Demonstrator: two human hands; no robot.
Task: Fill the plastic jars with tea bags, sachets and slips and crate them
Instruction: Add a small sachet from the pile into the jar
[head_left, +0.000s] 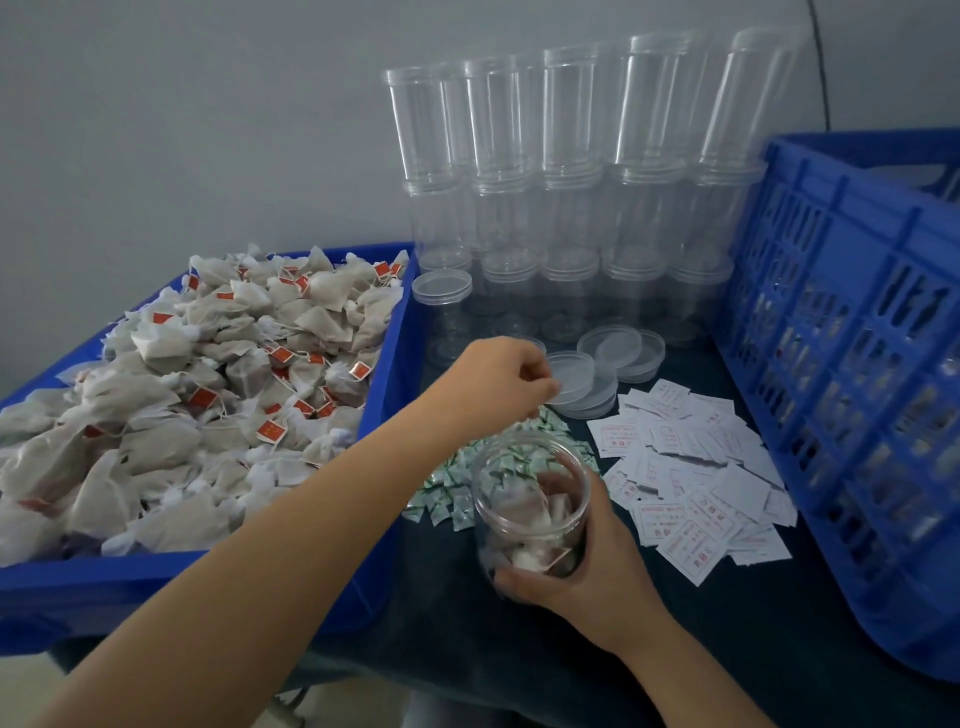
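The dark desk (727, 649) fills the lower middle of the frame and carries everything in front of you. On the left sits your blue tray (156, 587), heaped with tea bags (208, 395) that show small red tags. At the right edge stands the blue crate (831, 364), its slatted wall facing you; what lies inside it is too blurred to tell. Against the grey wall in the upper middle, clear plastic jars (571, 156) are stacked in rows, several tiers high. Below them, in the centre, loose clear lids (618, 353) lie overlapping on the desk. To the lower right of the lids spreads a scatter of white slips (696, 483) printed in red, and just left of those lies a pile of small green-and-white sachets (452, 499). Your right hand (582, 577) grips an open jar (535, 499) at lower centre, fingers curled round its base; the jar stands in front of the sachet pile and already holds some tea bags. Your left hand (498, 384) reaches across from the lower left and hangs above the sachets, beside the lids, with its fingers curled downward; you cannot tell from here whether they pinch anything.
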